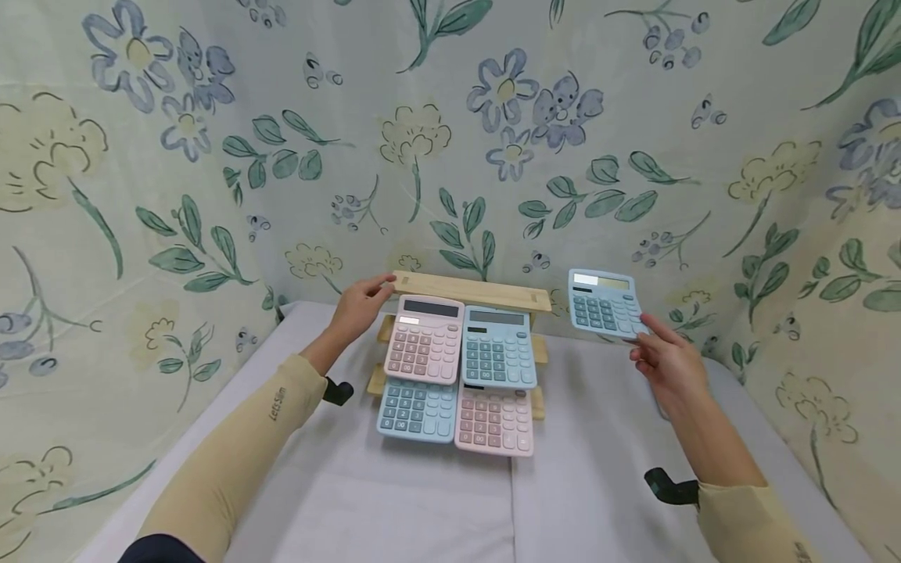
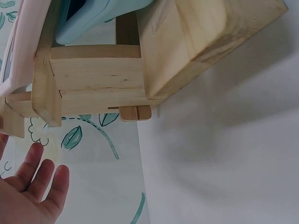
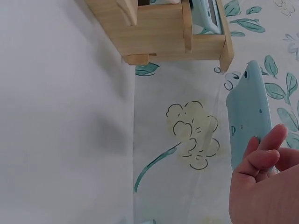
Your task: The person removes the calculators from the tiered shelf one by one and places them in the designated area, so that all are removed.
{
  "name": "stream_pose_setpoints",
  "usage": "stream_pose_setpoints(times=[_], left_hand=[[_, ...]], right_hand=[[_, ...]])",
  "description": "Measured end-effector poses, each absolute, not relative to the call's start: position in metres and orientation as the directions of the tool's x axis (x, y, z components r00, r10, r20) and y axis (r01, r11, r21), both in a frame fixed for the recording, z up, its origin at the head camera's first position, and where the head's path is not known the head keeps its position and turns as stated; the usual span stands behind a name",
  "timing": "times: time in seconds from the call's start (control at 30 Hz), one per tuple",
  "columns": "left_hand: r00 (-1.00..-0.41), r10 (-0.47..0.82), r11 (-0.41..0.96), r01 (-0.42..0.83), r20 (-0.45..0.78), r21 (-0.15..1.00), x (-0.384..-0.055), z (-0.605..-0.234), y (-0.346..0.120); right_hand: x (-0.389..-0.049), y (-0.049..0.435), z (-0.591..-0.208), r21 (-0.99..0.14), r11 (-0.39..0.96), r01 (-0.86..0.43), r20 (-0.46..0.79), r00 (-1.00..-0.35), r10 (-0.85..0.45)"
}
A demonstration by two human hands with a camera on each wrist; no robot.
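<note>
A light blue calculator [image 1: 604, 303] is held up right of the wooden rack [image 1: 472, 291]. My right hand [image 1: 669, 361] pinches it by its lower right corner, and the right wrist view shows the calculator's back [image 3: 247, 116]. On the rack's upper level lean a pink calculator [image 1: 424, 340] at left and a blue calculator [image 1: 498, 348] at right. Below them stand another blue calculator [image 1: 417, 410] at left and another pink calculator [image 1: 495, 421] at right, their tops hidden. My left hand [image 1: 362, 306] has its fingertips at the left end of the rack's top plank, several fingers extended.
A white cloth [image 1: 338, 500] covers the table under the rack. Floral fabric [image 1: 422, 156] hangs close behind and along both sides. Mostly hidden behind the right forearm, a pale blue edge [image 1: 660, 403] shows on the table.
</note>
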State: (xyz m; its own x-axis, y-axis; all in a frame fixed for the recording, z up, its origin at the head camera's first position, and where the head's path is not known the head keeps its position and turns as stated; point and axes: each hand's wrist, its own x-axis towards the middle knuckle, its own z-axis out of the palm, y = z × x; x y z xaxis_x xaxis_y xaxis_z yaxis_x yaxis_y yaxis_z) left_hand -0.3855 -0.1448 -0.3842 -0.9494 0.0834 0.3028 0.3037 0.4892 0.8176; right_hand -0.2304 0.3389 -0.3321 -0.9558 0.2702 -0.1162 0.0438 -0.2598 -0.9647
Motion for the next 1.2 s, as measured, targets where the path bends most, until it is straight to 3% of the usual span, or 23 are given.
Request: stream_pose_setpoints(times=[0.5, 0.83, 1.2], left_hand=[[-0.95, 0.078, 0.493, 0.3, 0.302, 0.817, -0.385, -0.383, -0.145], [-0.946, 0.083, 0.48, 0.312, 0.312, 0.82, -0.386, -0.384, -0.145], [-0.948, 0.081, 0.486, 0.308, 0.308, 0.818, -0.385, -0.384, -0.145]], right_hand=[[-0.228, 0.372, -0.373, -0.955, -0.269, 0.125, -0.207, -0.932, 0.299], [-0.242, 0.393, -0.42, -0.927, -0.225, 0.301, -0.369, -0.838, 0.402], [-0.25, 0.398, -0.449, -0.914, -0.176, 0.366, -0.405, -0.791, 0.458]])
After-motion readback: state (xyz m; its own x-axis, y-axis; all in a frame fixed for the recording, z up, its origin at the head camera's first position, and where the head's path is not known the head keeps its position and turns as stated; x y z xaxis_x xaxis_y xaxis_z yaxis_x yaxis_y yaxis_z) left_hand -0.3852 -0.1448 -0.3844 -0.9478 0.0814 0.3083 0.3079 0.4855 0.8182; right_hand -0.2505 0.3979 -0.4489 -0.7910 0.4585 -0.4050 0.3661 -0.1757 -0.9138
